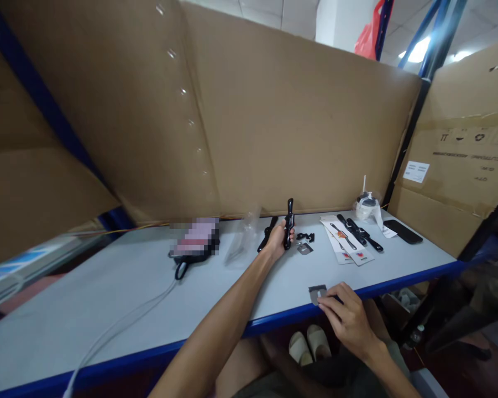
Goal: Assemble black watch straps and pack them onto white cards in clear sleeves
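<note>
My left hand (277, 241) is closed around a black spokeshave (290, 221), which it holds upright near the back of the table. Just left of that hand lies a second black spokeshave (267, 236), partly hidden by it. To its right are small black clamp parts (305, 237) and a flat grey metal blade (305, 249). By the front edge, the thumb and fingers of my right hand (347, 318) pinch another grey blade (315, 293).
Printed cards (343, 249) lie to the right beside more black spokeshaves (361, 232). Beyond them are a black phone (403, 231) and a lidded cup (366, 205). A clear plastic bag (241, 240) and a cabled device (197, 240) are at left. Cardboard (290, 121) walls the back.
</note>
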{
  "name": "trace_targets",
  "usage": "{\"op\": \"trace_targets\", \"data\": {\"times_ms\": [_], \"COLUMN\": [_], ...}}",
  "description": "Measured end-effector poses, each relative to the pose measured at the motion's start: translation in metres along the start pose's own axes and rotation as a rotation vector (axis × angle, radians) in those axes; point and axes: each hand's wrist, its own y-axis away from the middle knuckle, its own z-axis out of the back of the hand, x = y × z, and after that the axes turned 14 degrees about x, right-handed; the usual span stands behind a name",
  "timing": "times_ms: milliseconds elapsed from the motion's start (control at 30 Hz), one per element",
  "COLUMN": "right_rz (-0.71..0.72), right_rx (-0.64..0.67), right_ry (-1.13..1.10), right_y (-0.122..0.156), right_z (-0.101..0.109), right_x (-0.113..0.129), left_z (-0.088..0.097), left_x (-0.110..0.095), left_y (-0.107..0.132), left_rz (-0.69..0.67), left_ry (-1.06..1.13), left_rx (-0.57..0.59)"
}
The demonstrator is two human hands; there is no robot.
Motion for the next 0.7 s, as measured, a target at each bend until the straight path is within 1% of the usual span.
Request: {"op": "trace_targets", "data": {"times_ms": [100, 200, 267, 400, 467, 533, 567, 633, 700], "right_rz": [-0.018, -0.020, -0.021, -0.025, -0.082, -0.223, -0.309, -0.453, -0.511], "right_rx": [0.090, 0.115, 0.085, -0.032, -0.101, -0.164, -0.179, -0.148, -0.095], "right_ry": [-0.005, -0.024, -0.055, -0.148, -0.235, -0.403, -0.529, -0.872, -1.207], "right_y": [-0.004, -0.004, 0.000, 0.008, 0.004, -0.011, -0.024, -0.063, -0.111], "right_z": [0.004, 0.004, 0.000, -0.008, -0.010, -0.008, -0.006, -0.001, 0.002], "right_x": [-0.001, -0.002, -0.003, 0.000, 0.000, -0.004, -0.009, -0.024, -0.047], "left_z": [-0.001, -0.002, -0.001, 0.001, 0.002, 0.002, 0.001, 0.000, 0.000], "left_x": [0.000, 0.000, 0.000, 0.001, 0.002, 0.002, 0.003, 0.003, 0.003], "left_y": [0.002, 0.003, 0.002, 0.001, 0.000, -0.001, -0.001, 0.000, 0.000], "left_rz": [0.025, 0.034, 0.031, 0.036, 0.035, 0.031, 0.028, 0.015, 0.008], "left_ry": [-0.037, -0.062, -0.067, -0.062, -0.070, -0.082, -0.084, -0.072, -0.046], "left_rx": [0.004, 0.016, 0.025, 0.020, 0.009, 0.000, 0.002, 0.008, 0.004]}}
